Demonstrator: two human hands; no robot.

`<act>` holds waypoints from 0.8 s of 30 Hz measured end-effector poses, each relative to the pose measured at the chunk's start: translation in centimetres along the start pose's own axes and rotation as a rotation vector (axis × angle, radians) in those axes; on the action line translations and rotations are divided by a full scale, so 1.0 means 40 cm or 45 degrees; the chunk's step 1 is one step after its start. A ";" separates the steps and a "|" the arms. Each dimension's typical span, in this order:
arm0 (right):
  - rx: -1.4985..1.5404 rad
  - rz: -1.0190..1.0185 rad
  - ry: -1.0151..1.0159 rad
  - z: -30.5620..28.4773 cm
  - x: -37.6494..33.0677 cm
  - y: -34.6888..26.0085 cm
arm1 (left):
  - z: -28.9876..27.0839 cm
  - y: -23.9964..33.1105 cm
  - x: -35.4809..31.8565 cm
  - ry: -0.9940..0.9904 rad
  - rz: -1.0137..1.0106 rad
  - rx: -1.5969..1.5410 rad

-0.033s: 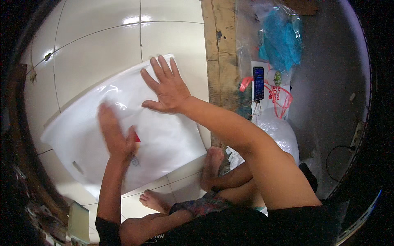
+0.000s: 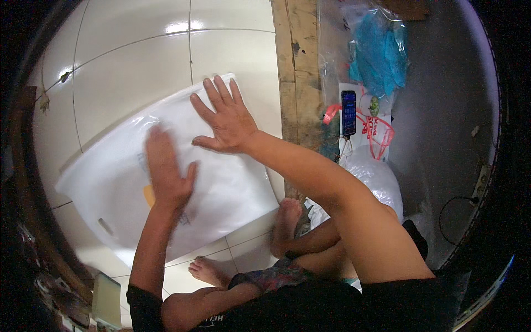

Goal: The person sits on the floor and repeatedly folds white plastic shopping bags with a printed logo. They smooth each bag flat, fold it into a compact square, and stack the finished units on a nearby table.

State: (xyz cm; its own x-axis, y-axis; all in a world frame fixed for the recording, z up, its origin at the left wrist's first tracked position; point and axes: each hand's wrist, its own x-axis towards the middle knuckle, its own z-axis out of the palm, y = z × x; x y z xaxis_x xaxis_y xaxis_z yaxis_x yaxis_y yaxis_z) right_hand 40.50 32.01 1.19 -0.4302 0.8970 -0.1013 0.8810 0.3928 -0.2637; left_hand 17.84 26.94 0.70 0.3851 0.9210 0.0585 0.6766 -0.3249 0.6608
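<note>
A large white plastic bag [image 2: 119,191] lies flat on the tiled floor, with a handle slot cut near its lower left edge. A yellow printed patch and some grey print show on it, partly covered by my left hand. My right hand [image 2: 225,117] lies spread on the bag near its upper right corner, fingers apart. Over the middle of the bag is my left hand [image 2: 168,171], flat with the thumb held away; motion blurs its fingers. Neither hand grips anything.
Along the right runs a wooden plank strip [image 2: 298,105]. Beyond it are a smartphone [image 2: 348,113] with a cable, red plastic ribbon [image 2: 381,141], blue material in clear plastic [image 2: 379,52] and a bulging clear bag [image 2: 381,185]. A pale box [image 2: 106,299] stands lower left; my bare feet are near the bag.
My left hand has shifted slightly right across the bag, baring a yellow patch and hiding a red one. My right hand stays almost in place.
</note>
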 end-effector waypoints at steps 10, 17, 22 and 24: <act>-0.040 0.000 0.007 0.007 0.009 0.016 | 0.065 0.058 0.131 -0.251 -0.083 0.303; -0.014 0.031 -0.069 -0.003 0.024 0.008 | -0.010 -0.029 0.076 -0.192 -0.273 0.399; -0.086 0.082 -0.090 0.013 0.010 0.015 | -0.060 -0.109 0.038 -0.164 -0.321 0.389; -0.186 0.097 -0.171 -0.004 0.020 0.000 | -0.094 -0.122 0.033 -0.158 -0.352 0.406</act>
State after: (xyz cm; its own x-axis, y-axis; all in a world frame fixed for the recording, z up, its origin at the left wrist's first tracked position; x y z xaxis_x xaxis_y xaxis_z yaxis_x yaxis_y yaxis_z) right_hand 40.17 32.75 1.25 -0.3752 0.8940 -0.2450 0.9269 0.3590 -0.1095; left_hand 12.68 30.55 0.36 0.2219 0.9561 -0.1912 0.9172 -0.1381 0.3737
